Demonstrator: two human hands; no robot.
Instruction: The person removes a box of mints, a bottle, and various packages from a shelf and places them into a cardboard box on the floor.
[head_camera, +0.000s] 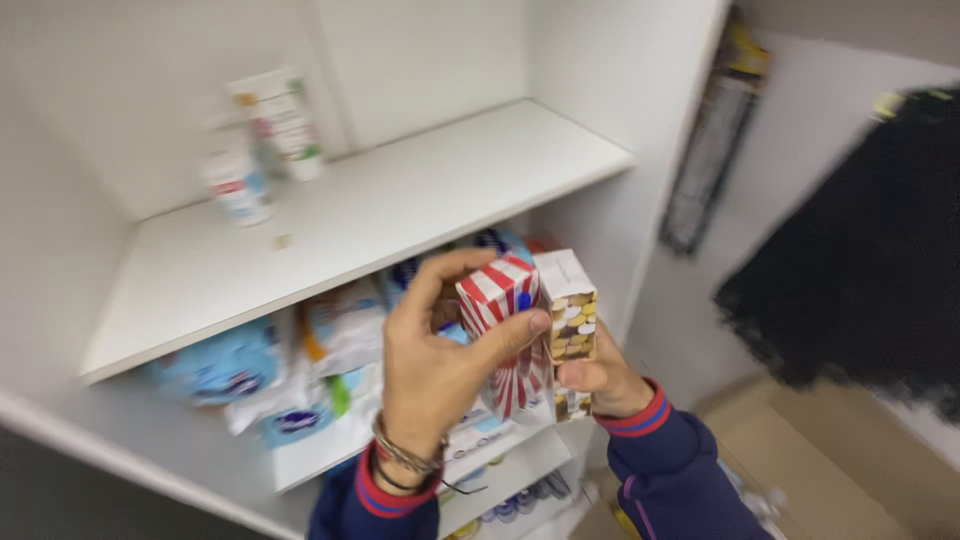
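Note:
My left hand (432, 352) grips a red-and-white striped carton (503, 330) between thumb and fingers, held up in front of the white shelf unit (360, 215). Right beside it, my right hand (602, 384) holds a taller white box with a gold and brown pattern (570, 320) from below. The two boxes touch side by side. Both wrists show dark blue sleeves with red cuffs, and bracelets sit on the left wrist.
On the upper shelf stand a white tube (280, 122) and a small white bottle (237, 186). The shelf below is packed with blue and white soft packs (290, 375). A dark garment (860, 270) hangs at the right, over a beige floor.

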